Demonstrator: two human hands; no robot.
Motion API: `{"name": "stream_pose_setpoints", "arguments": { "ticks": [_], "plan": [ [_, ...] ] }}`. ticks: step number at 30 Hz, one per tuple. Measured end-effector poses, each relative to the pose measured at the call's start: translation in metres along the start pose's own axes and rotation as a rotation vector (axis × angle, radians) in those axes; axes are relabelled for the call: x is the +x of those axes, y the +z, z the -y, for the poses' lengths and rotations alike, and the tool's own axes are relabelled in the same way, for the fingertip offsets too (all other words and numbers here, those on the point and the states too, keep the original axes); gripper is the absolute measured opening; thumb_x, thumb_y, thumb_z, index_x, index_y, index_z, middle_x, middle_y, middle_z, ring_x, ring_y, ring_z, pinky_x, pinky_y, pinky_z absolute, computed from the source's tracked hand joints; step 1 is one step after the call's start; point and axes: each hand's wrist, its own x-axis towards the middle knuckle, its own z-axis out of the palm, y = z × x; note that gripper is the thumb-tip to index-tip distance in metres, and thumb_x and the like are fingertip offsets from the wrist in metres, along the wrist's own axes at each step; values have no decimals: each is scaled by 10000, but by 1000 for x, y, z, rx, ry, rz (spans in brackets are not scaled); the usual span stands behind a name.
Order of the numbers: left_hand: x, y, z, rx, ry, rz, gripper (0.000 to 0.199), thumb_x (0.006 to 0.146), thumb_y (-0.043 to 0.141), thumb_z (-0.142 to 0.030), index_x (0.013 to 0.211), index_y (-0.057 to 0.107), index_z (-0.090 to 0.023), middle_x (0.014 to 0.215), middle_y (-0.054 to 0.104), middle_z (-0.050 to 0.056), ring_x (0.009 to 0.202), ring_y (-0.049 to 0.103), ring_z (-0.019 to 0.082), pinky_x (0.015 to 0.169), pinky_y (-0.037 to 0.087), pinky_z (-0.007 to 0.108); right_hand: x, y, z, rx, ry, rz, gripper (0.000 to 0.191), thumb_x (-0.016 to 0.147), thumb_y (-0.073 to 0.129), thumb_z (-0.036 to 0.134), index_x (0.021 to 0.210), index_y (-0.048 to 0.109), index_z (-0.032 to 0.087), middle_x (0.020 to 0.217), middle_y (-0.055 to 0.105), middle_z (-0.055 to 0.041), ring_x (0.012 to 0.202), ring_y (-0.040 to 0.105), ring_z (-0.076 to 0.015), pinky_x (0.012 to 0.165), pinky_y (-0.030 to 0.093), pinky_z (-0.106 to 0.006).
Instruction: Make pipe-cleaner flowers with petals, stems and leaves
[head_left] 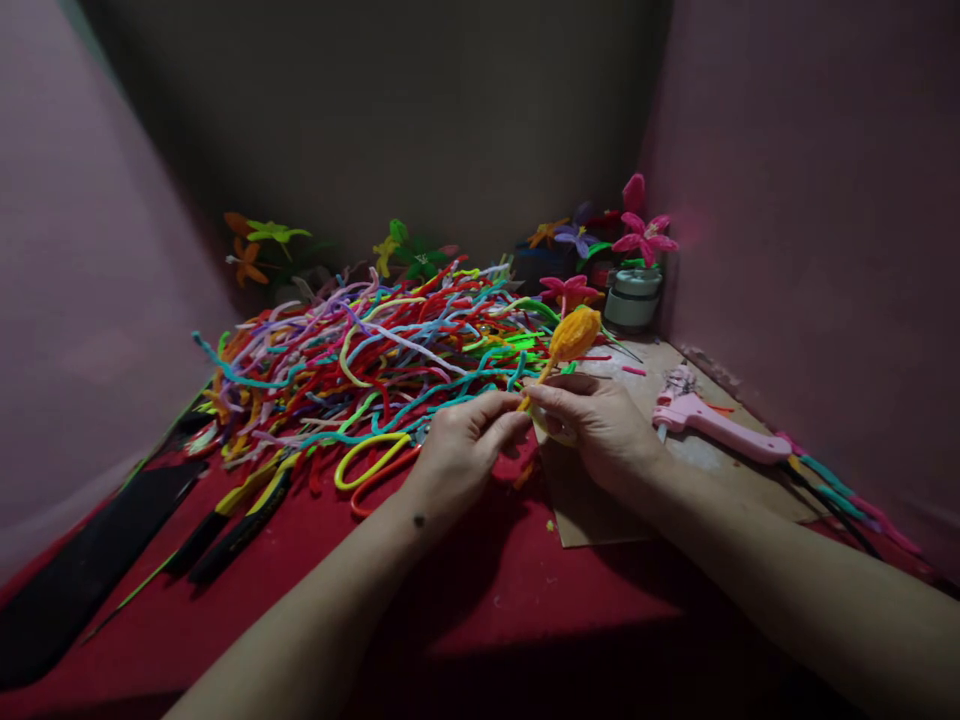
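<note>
An orange-yellow pipe-cleaner flower bud (575, 334) points up and to the right on a stem of the same colour. My right hand (592, 420) pinches this stem just below the bud. Close beside it, my left hand (472, 435) pinches the stem's lower end between thumb and finger. The fingertips of both hands nearly touch, and the very end of the stem is hidden. Behind my hands lies a big loose heap of coloured pipe cleaners (360, 340).
Scissors (373, 462) with yellow and red handles lie by my left hand, with yellow-black pliers (232, 520) further left. A pink glue gun (720, 425) rests on a board (600, 510) at right. Pipe-cleaner flowers (645, 237) and a grey-green jar (632, 299) stand at the back.
</note>
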Motion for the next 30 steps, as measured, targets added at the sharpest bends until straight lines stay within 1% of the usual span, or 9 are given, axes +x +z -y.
{"name": "stream_pose_setpoints", "arguments": {
  "ticks": [3,6,9,13,15,18,22,26,30],
  "plan": [
    [-3,4,6,256,120,-79,147,812,538,-227,889,655,-184,587,606,-29,509,530,84,527,397,188,-1,2,0,4,-1,-3,177,597,738,281,617,647,131,552,517,28,507,389,-67,502,258,-244],
    [-4,6,9,383,195,-128,133,827,522,-228,884,636,-190,694,651,-4,610,581,107,587,418,203,-2,4,0,18,-20,-33,194,569,752,283,578,630,133,530,505,33,499,382,-65,492,248,-243],
    [-6,12,10,562,266,-132,192,870,421,-208,915,603,-165,799,651,45,694,589,141,634,425,242,-3,4,-1,46,-19,-54,188,570,754,274,583,627,135,509,482,41,474,358,-58,471,230,-237],
    [-7,16,10,664,263,-106,211,857,379,-170,868,589,-146,715,601,42,611,533,137,571,389,249,-2,2,-4,62,3,-16,149,621,734,261,658,653,142,516,489,36,473,396,-70,466,252,-230],
    [-5,14,7,513,174,-103,205,850,393,-186,791,587,-160,626,550,3,550,483,109,540,364,228,-2,2,-5,49,-11,14,133,646,724,253,644,649,143,520,496,27,495,424,-83,480,279,-235],
    [0,7,2,80,-67,-32,214,842,428,-240,696,563,-159,535,462,-38,460,405,69,465,323,192,-3,4,-3,53,-22,108,144,701,686,254,620,640,144,496,460,31,506,419,-84,500,306,-238],
    [3,3,-4,-462,-318,112,178,806,502,-303,736,559,-150,498,442,-61,360,351,37,361,248,160,-6,6,1,124,44,121,103,692,696,240,741,677,152,564,499,27,529,440,-78,528,341,-231],
    [2,1,-1,-785,-386,194,160,789,555,-307,746,545,-153,474,430,-72,319,283,11,327,180,133,-6,4,4,123,66,142,114,678,708,228,770,683,167,638,575,10,537,461,-74,525,345,-221],
    [1,-5,4,-1000,-422,349,127,799,550,-242,718,529,-146,478,388,-79,319,199,-1,315,166,120,-4,2,3,54,28,182,103,689,700,233,767,698,166,589,575,13,510,441,-71,508,323,-222]
  ]
}}
